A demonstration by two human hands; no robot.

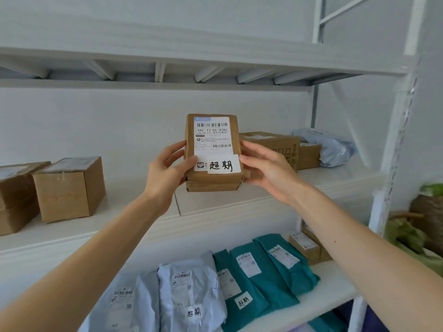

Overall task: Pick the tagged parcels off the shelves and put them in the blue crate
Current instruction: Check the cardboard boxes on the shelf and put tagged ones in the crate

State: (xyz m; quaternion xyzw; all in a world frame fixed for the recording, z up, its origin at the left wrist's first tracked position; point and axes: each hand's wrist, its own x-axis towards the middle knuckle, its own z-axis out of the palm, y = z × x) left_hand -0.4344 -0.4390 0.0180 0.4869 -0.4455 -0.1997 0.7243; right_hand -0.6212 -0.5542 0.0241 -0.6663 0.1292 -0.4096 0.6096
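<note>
Cardboard boxes (pixel 69 188) sit at the left of the middle shelf (pixel 96 226). The left hand (pixel 165 171) grips the left edge of a small brown parcel (pixel 212 183), thumb on its face beside the handwritten white tag (pixel 224 165). The right hand (pixel 266 168) clasps the opposite edge. The parcel is held upright over the shelf. It looks stiff, boxy and probably light. Its taped wrap may be slick, so gripping both long sides low down seems sound.

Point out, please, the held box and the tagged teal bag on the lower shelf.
box (pixel 213 181): head view, bare cardboard near its bottom edge.
tagged teal bag (pixel 242 318): head view, teal plastic near its lower end.
</note>
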